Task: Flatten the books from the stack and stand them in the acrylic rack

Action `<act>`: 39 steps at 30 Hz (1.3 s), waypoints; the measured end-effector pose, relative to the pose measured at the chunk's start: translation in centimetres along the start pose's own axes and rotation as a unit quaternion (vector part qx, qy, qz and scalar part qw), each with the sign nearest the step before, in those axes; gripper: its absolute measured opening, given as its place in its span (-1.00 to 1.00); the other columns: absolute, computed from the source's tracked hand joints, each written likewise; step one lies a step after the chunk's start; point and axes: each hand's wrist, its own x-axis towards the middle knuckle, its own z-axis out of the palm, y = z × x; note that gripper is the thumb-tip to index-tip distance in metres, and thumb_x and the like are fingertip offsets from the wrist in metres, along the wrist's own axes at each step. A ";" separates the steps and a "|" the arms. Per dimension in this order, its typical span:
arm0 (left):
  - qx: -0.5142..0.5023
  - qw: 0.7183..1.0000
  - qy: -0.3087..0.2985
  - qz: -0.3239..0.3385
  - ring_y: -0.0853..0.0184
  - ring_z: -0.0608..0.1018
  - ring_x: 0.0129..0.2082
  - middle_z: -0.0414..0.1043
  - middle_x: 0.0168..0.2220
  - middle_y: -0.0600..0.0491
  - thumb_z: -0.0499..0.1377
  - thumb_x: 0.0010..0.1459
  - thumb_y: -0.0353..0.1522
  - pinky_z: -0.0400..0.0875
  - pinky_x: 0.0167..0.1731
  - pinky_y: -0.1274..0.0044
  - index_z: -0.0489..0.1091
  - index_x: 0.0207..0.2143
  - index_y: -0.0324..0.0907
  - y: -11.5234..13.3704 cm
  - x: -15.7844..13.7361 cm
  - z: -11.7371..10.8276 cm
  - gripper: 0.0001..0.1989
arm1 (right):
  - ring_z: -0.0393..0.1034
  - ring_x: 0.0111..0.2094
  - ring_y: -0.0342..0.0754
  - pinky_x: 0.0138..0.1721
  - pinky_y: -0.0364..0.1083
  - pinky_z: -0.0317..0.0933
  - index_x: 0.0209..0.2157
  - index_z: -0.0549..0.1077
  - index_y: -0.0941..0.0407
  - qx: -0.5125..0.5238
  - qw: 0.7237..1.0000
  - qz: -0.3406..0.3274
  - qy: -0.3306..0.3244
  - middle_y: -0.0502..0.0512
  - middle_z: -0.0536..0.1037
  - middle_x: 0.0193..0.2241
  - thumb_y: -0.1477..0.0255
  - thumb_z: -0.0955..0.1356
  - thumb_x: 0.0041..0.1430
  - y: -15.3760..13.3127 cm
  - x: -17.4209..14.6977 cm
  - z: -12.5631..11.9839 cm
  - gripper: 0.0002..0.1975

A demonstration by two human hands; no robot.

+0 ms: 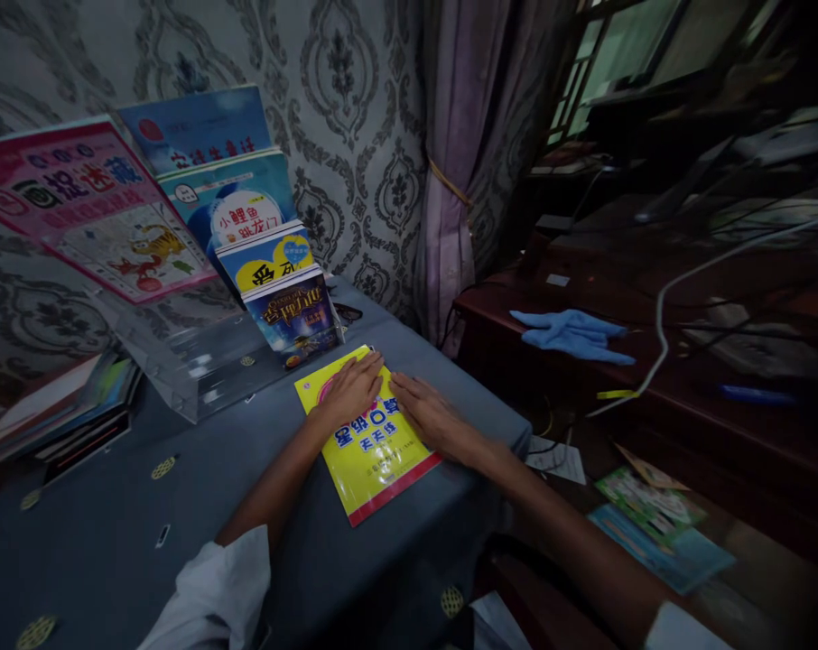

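A yellow workbook (375,460) with blue lettering and a red bottom strip lies on the blue-grey tablecloth, close to the table's right side. My left hand (351,388) rests on its upper part, fingers stretched toward the top edge and covering some of the printed cover. Along the workbook's right edge lies my right hand (426,411), its fingers straight and its tips near those of the left. Both hands touch the workbook without gripping it. Just beyond it, a small dark blue book (293,316) stands at the front of a clear book rack.
The clear acrylic rack (185,388) holds several upright picture books, among them a pink one (104,208). A pile of books (63,415) lies at the left. On a dark red surface to the right are a blue glove (571,334) and a white cable (663,316). Papers (653,506) lie below.
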 end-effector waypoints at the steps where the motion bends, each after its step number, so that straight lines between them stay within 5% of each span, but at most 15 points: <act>1: 0.000 1.000 -0.001 -0.001 0.29 0.23 0.35 0.20 0.33 -0.10 -0.12 0.40 -0.31 0.06 0.35 0.35 0.25 0.26 -0.25 -0.3 0.1 0.0 -0.54 | 0.11 0.34 0.15 0.32 0.25 0.08 0.28 0.26 0.24 -0.002 1.000 -0.003 0.003 0.38 0.27 0.30 0.45 0.11 0.38 0.0 0.4 0.0 -0.51; 12: -0.002 1.000 -0.003 -0.018 0.27 0.22 0.36 0.17 0.34 -0.11 -0.13 0.40 -0.30 0.07 0.35 0.32 0.23 0.27 -0.25 -3.2 1.6 -0.1 -0.52 | 0.12 0.34 0.14 0.31 0.24 0.08 0.29 0.22 0.22 0.003 1.000 -0.025 -0.010 0.38 0.27 0.30 0.47 0.12 0.38 0.8 4.0 -0.2 -0.51; 39: 0.006 1.000 -0.026 -0.014 0.22 0.20 0.37 0.15 0.35 -0.11 -0.15 0.37 -0.30 0.07 0.33 0.29 0.21 0.28 -0.25 -2.0 1.5 -0.1 -0.50 | 0.12 0.34 0.10 0.33 0.24 0.05 0.28 0.26 0.19 0.003 1.000 -0.007 -0.004 0.32 0.29 0.29 0.43 0.12 0.39 0.0 -2.6 -1.5 -0.52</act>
